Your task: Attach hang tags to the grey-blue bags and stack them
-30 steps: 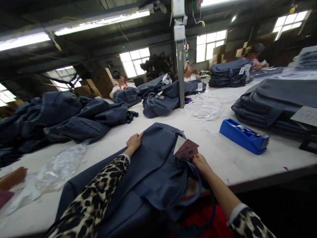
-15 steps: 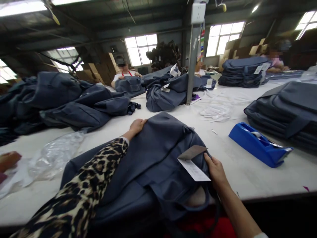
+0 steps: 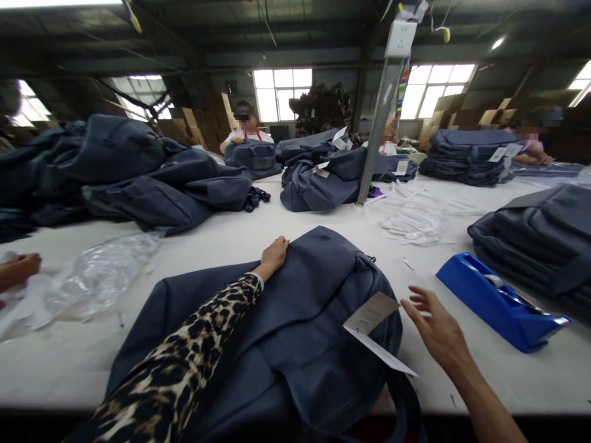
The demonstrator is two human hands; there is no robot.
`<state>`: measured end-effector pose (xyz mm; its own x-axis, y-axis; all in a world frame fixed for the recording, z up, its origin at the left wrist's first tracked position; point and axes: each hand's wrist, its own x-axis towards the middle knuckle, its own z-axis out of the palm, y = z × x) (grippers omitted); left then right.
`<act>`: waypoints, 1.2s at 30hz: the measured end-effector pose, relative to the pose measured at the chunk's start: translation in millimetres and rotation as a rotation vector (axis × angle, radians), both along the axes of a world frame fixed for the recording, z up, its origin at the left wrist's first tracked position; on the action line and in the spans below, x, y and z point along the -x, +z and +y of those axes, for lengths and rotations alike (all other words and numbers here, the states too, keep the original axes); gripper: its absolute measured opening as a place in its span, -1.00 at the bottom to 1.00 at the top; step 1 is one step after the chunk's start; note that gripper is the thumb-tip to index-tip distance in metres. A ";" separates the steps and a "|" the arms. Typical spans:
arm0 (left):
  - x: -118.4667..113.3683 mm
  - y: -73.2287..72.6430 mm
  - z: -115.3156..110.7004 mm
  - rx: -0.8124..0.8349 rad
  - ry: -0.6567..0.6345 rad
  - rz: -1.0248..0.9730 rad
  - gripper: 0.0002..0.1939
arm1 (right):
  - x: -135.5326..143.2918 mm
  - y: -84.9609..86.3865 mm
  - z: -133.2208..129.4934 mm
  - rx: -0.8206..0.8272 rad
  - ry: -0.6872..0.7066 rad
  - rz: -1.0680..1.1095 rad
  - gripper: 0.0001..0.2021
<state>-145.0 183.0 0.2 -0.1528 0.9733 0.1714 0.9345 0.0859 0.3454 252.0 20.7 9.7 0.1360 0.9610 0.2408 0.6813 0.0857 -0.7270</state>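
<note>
One blue-grey bag [image 3: 318, 277] lies slumped across the near side of the white table [image 3: 207, 243], close to the person, probably so both arms reach it easily. The left hand [image 3: 275, 255] pinches its upper edge, fingers closed on the cloth, which seems to steady the soft body. The right hand [image 3: 436, 327], fingers spread, holds nothing beside the bag's right end; whether a fingertip brushes the folded tag [image 3: 373, 312] I cannot tell. The blue tape dispenser [image 3: 489, 301] sits near that hand, presumably for convenience.
</note>
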 end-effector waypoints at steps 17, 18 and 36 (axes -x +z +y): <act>10.7 54.0 -247.3 0.319 -0.543 0.314 -0.31 | 47.1 19.1 77.9 0.031 0.623 -0.807 -0.55; 9.4 52.3 -246.7 0.327 -0.541 0.330 -0.34 | 47.2 19.5 76.4 0.033 0.614 -0.808 -0.54; 19.8 92.9 -370.6 -0.152 -0.338 -0.236 -0.80 | 181.2 78.6 -135.1 -0.316 1.056 -0.411 -0.49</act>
